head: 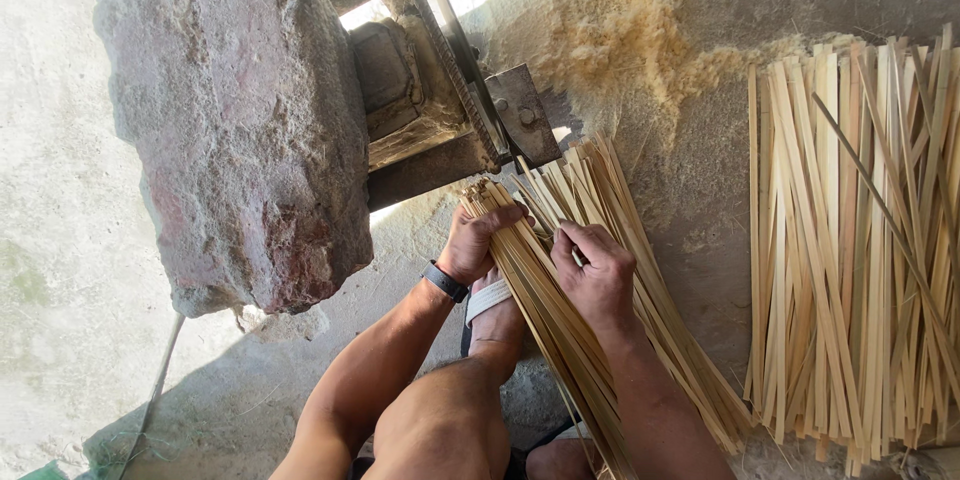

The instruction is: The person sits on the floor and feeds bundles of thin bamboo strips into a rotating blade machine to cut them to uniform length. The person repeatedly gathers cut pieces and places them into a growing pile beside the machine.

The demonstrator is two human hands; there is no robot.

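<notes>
The left hand (472, 243) has its grip closed around the upper end of a bundle of bamboo strips (560, 315), fingers curled over the top of the strips near their cut ends, thumb side underneath. The right hand (597, 273) lies just beside it on the same bundle, fingertips pressed down on the strips and pinched together on a few of them, so both grips are clamped on this 1 bundle. The bundle runs slantwise across the floor (60, 240), from its fanned ends at the machine down past the right forearm toward the bottom edge of the floor; its strips are too many to count. A dark wristband (444, 281) sits on the left wrist, and 1 foot in a sandal with a white strap (487, 298) shows between the 2 forearms, touching the bundle's left side. Just above the hands stands a rusty metal machine (420, 100) with 1 bolted plate (522, 112), beside 1 large rough stone block (240, 120). Pale sawdust (620, 30) lies beyond. Well apart, along the floor's right edge, lies a 2nd, wider pile of loose strips (860, 240).
</notes>
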